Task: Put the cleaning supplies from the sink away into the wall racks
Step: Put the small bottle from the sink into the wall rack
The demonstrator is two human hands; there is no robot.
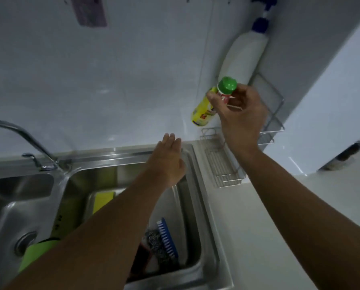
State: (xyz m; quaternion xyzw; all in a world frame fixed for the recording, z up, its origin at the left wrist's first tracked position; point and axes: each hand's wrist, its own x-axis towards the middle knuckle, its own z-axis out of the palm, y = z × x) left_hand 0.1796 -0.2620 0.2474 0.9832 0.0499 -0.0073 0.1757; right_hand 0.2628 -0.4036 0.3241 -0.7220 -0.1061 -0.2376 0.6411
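My right hand [240,116] grips a yellow bottle with a green cap [227,85] and holds it upright against the wall, just above the upper wire rack [275,124]. A white pump bottle with a blue head [244,57] stands in that rack behind it. A lower wire rack [223,164] hangs beneath. My left hand [168,158] hovers flat over the sink's back right corner, fingers apart and holding nothing. In the steel sink [198,185] lie a yellow sponge [102,200], a blue brush [167,237], a steel scourer [157,243] and a green bottle [39,254].
A chrome tap [24,135] arches over the sink's left side. The white counter [279,216] runs to the right of the sink. A pink patch [90,10] sticks to the tiled wall above.
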